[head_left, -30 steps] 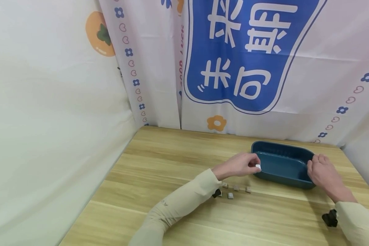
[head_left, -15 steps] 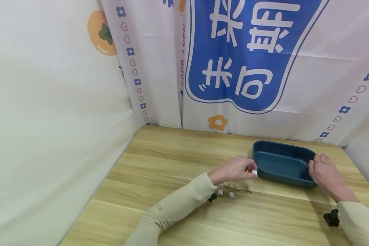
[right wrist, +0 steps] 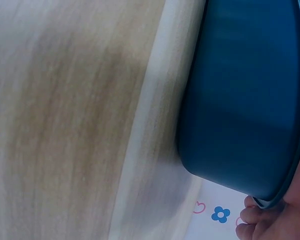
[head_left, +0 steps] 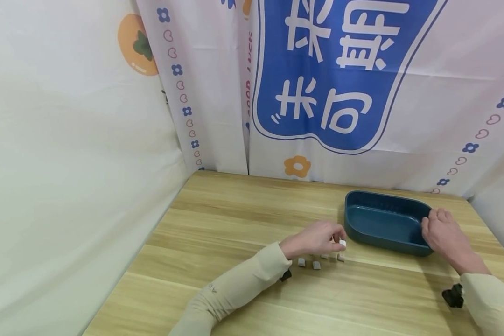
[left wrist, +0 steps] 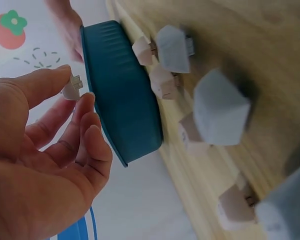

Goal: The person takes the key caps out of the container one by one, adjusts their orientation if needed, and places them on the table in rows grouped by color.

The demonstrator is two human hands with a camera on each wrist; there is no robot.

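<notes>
My left hand point(head_left: 314, 240) pinches a small white keycap point(left wrist: 71, 89) between thumb and index finger, the other fingers loosely bent. In the head view it hovers over the table just left of a dark teal bin point(head_left: 384, 242). Below the hand several white and beige keycaps point(head_left: 316, 265) lie loose on the wood; the left wrist view shows them close up, some with stems showing. At the bin's right end my right hand point(head_left: 448, 241) grips the rim, fingers point(right wrist: 251, 216) curled at the edge. The bin's visible floor holds nothing.
The wooden table point(head_left: 235, 205) meets a printed cloth backdrop point(head_left: 218, 116) behind the bin. A plain white cloth point(head_left: 88, 163) hangs along the left edge. Each wrist wears a black device point(head_left: 452, 296).
With the keycap still pinched, my left hand has drawn back left and nearer, from the bin's left rim to above the loose keycaps. The right hand stays on the bin.
</notes>
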